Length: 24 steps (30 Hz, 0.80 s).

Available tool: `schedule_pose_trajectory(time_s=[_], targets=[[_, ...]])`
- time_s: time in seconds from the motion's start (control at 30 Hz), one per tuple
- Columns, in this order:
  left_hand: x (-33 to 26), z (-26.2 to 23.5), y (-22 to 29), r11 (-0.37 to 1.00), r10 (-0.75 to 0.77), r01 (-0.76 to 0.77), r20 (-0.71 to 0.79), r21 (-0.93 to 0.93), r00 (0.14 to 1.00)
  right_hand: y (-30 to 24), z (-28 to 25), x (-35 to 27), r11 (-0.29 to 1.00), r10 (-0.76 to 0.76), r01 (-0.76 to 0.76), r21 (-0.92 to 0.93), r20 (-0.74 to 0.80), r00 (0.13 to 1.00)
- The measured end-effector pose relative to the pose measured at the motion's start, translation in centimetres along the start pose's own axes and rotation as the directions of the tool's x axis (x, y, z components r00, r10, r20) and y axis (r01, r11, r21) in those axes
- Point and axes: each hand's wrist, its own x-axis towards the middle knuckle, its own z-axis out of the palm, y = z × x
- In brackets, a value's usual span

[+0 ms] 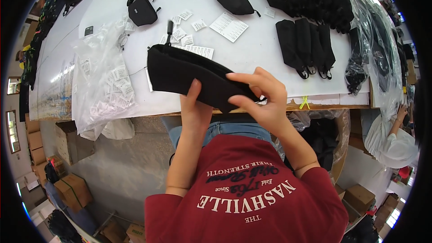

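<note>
A black zip pouch (184, 73) is held up over the table's near edge, its top parted along the zip. A zip pull sticks up at its far left corner. My left hand (196, 101) grips the pouch from below, thumb on the near face and the other fingers hidden behind it. At the pouch's right end, my right hand (265, 96) pinches the fabric between thumb and fingers. Beyond the pouch lie small white printed labels (198, 25) and a larger printed sheet (228, 26).
Black pouches (306, 0) are piled at the far right, with a row of several pouches (302, 47) nearer. A clear plastic bag of labels (105, 81) hangs over the table's left front edge. Plastic-wrapped goods (375, 40) stand at the right. Cardboard boxes (73, 192) sit on the floor.
</note>
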Motion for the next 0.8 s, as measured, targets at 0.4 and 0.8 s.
schedule_pose_trajectory(time_s=[0.4,0.8], targets=[[-0.8,2.6,1.5,0.91,-0.186,0.203,-0.08,0.363,0.979,2.6,0.3,-0.2,0.615,0.4,-0.421,0.667,0.196,0.895],[-0.9,3.1,0.0,0.907,-0.376,0.392,-0.12,0.157,0.919,2.7,-0.3,1.4,0.997,0.044,-0.029,0.071,-0.216,0.975]])
